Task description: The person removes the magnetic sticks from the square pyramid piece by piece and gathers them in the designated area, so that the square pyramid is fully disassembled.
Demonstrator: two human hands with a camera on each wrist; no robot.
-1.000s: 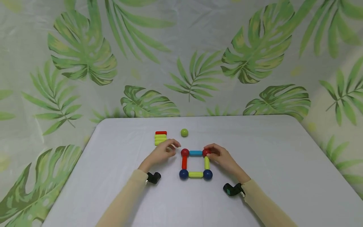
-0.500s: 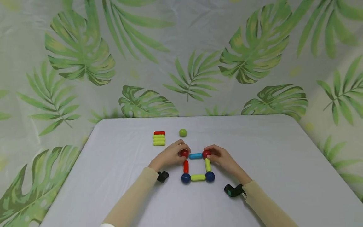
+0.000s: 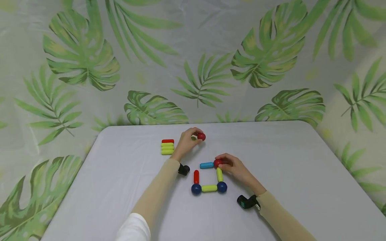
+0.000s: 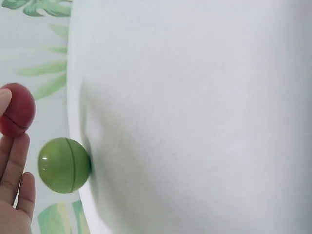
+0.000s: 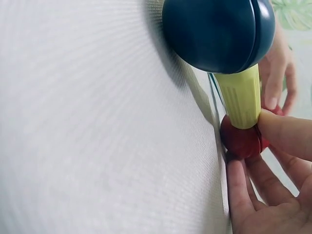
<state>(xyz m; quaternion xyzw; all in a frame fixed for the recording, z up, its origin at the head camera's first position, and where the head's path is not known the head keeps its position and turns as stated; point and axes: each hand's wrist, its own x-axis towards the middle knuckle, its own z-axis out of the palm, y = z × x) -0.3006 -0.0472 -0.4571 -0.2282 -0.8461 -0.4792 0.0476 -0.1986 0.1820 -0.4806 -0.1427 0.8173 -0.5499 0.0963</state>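
Observation:
My left hand (image 3: 187, 142) pinches a red ball (image 4: 20, 109) between thumb and fingers, near the back of the table. Close by it in the left wrist view sits a green ball (image 4: 64, 165), mostly hidden by the hand in the head view. At the frame's back right corner, my right hand (image 3: 235, 167) grips a second red ball (image 5: 241, 136). A blue rod (image 3: 206, 165) and a yellow rod (image 3: 219, 174) join that ball. Two dark blue balls (image 3: 196, 189) form the front corners, linked by another yellow rod (image 3: 209, 188). A red rod (image 3: 196, 176) points backward from the left one.
Left of my left hand, a red rod (image 3: 167, 141) and several yellow rods (image 3: 167, 148) lie side by side. A white cloth covers the table (image 3: 286, 160), and a leaf-print curtain (image 3: 211, 67) hangs behind its back edge.
My left hand reached the back left red ball, pulled it off the blue and red rods, and carried it back toward the green ball. My right hand stays on its red ball.

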